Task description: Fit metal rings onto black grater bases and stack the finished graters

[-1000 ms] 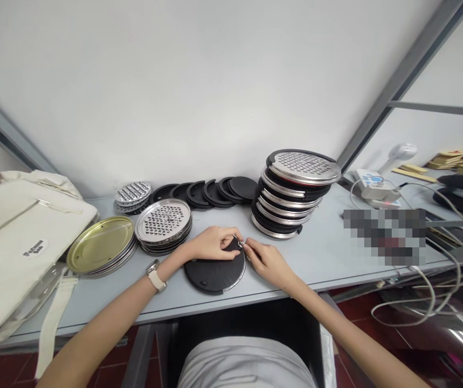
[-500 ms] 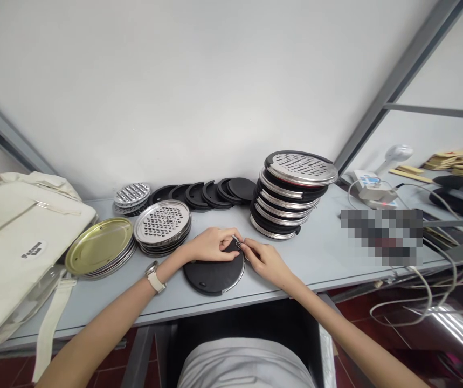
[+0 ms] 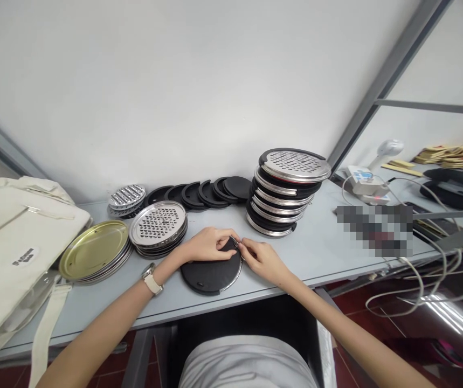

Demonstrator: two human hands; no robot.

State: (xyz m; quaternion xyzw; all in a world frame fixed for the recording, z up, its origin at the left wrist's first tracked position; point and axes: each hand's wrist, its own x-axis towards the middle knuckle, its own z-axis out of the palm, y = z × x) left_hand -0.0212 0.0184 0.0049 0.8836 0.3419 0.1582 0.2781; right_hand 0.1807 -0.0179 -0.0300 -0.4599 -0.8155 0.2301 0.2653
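A black round disc with a silvery rim along its right side lies near the table's front edge. My left hand rests over its upper part, thumb and fingers curled at the upper right rim. Against that same rim, my right hand is closed in a pinch. Between the fingertips of both hands is a small metal piece, too small to make out. Left of the disc stands a stack of round grater plates; beyond it is a stack of gold discs.
A tall stack of graters with black rims stands right of centre. Black lids overlap along the wall, beside small grater discs. A cream bag occupies the left; white cables hang at the right.
The view has shifted slightly, moving the table items a little left in the picture. Both hands stay at the disc's upper right rim, with the small metal piece at a slightly different angle.
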